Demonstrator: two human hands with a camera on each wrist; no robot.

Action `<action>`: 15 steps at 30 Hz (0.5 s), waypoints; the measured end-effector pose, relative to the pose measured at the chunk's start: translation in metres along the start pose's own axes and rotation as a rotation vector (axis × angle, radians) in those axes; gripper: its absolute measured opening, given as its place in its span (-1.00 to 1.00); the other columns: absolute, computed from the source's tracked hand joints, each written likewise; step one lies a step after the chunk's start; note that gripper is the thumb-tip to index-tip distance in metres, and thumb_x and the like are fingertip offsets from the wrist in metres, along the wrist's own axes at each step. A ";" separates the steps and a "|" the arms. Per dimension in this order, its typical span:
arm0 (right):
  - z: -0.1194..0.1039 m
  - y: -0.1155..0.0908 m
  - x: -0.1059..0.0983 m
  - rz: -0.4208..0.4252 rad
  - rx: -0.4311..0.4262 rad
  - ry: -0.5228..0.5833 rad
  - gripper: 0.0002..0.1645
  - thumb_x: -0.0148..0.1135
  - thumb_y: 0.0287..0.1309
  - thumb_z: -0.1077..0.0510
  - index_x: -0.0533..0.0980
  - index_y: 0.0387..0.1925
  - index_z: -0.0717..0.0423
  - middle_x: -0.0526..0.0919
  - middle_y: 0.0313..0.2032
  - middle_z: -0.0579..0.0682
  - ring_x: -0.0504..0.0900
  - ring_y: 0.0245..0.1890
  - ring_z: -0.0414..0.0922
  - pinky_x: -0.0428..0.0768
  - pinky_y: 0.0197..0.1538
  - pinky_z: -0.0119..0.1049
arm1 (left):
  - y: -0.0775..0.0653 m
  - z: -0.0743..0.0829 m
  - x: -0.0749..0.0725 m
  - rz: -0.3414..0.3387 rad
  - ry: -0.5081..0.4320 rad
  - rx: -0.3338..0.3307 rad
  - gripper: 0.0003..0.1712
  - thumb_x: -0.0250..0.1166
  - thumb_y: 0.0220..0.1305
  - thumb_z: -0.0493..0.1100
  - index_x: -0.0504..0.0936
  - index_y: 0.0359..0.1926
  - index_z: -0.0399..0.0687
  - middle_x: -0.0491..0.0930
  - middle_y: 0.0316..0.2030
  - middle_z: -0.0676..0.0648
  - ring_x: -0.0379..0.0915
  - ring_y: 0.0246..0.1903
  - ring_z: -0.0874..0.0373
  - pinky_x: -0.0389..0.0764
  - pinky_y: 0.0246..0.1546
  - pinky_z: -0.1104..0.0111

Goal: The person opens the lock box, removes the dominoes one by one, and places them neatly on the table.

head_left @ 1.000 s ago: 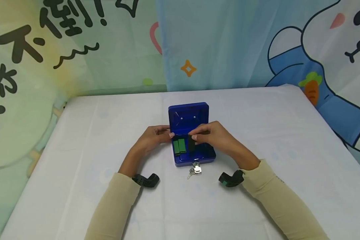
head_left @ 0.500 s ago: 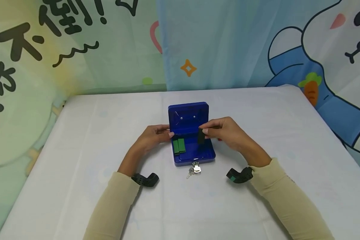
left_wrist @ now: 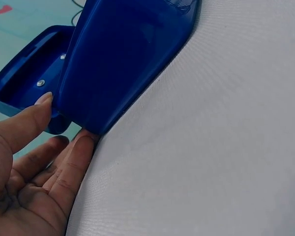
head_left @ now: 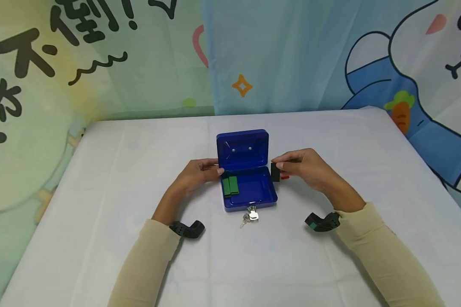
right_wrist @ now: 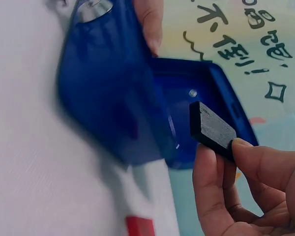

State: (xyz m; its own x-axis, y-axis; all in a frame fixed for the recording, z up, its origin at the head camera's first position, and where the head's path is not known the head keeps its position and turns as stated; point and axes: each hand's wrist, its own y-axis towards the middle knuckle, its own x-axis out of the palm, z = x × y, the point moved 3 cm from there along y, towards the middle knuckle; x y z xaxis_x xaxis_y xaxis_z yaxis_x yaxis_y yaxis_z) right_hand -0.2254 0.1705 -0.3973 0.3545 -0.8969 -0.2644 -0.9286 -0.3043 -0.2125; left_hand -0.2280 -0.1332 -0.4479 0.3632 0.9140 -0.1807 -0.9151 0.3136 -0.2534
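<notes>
1. While the blue box (head_left: pixel 254 189) is standing open on the white tabletop (head_left: pixel 215 260), its lid (head_left: pixel 242 155) is rising upright at the back, probably so that the inside is lying within reach.
2. Two green blocks (head_left: pixel 234 185) are sitting side by side near the box's left wall, seemingly grouped to line up along it.
3. Silver keys (head_left: pixel 246 218) are showing by the lock (head_left: pixel 253 214) at the front.
4. The person's left grip (head_left: pixel 197 174) is pinching the box's rear left corner, thumb against the edge, fingers reaching along the outside, likely steadying it.
5. The right grip (head_left: pixel 307 168) is pinching a black block (head_left: pixel 275 173) at one end, thumb and fingertips parted only by its thickness, perhaps because its narrow shape suits fingertips.
6. That block is being held just beside the box's right wall, outside it; whether they are touching, I cannot tell.
7. A red block (right_wrist: pixel 140 226) is lying on the tabletop near the right grip, partly hidden in the head view.
</notes>
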 end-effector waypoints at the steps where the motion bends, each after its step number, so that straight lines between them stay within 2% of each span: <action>1: 0.002 0.000 -0.002 0.001 0.008 0.009 -0.65 0.19 0.29 0.33 0.52 0.05 0.47 0.64 -0.05 0.14 0.67 -0.27 -0.08 0.64 -0.06 -0.21 | 0.000 0.000 0.000 0.000 0.000 -0.002 -0.34 0.41 0.19 -0.02 0.48 0.26 -0.18 0.63 0.01 -0.10 0.53 0.02 0.05 0.49 0.10 0.17; 4: 0.007 0.000 -0.010 0.003 0.024 0.041 -0.64 0.17 0.29 0.35 0.50 0.07 0.50 0.63 -0.03 0.14 0.68 -0.28 -0.09 0.64 -0.06 -0.18 | 0.000 0.000 0.001 0.003 0.003 -0.009 -0.35 0.41 0.19 -0.01 0.48 0.26 -0.16 0.64 0.00 -0.09 0.53 0.01 0.06 0.50 0.10 0.17; 7: 0.011 0.002 -0.017 0.017 0.024 0.065 -0.64 0.14 0.28 0.37 0.49 0.07 0.51 0.58 0.03 0.20 0.67 -0.22 -0.15 0.64 -0.04 -0.20 | -0.001 0.001 0.000 0.010 0.008 -0.012 -0.35 0.41 0.20 -0.02 0.48 0.26 -0.15 0.63 0.00 -0.08 0.53 0.01 0.06 0.50 0.09 0.17; 12: 0.018 0.002 -0.027 0.031 0.025 0.038 -0.63 0.14 0.30 0.37 0.46 0.08 0.55 0.49 0.11 0.31 0.63 -0.13 -0.21 0.62 -0.02 -0.22 | -0.001 0.001 0.000 -0.003 0.006 -0.002 -0.34 0.40 0.21 -0.03 0.46 0.27 -0.20 0.61 0.03 -0.13 0.52 0.03 0.03 0.50 0.10 0.17; 15: 0.021 0.002 -0.032 0.039 0.033 0.015 -0.61 0.16 0.30 0.35 0.46 0.09 0.53 0.47 0.12 0.30 0.62 -0.14 -0.23 0.62 -0.02 -0.24 | 0.000 0.001 -0.001 0.000 0.004 -0.005 -0.33 0.41 0.20 -0.03 0.46 0.27 -0.19 0.61 0.03 -0.13 0.52 0.03 0.03 0.50 0.10 0.17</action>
State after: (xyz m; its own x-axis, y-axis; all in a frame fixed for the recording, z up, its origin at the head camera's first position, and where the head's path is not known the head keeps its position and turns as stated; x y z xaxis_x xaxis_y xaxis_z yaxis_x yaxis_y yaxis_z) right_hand -0.2360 0.2057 -0.4088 0.3164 -0.9127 -0.2586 -0.9372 -0.2587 -0.2339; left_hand -0.2284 -0.1340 -0.4463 0.3637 0.9131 -0.1841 -0.9144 0.3122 -0.2578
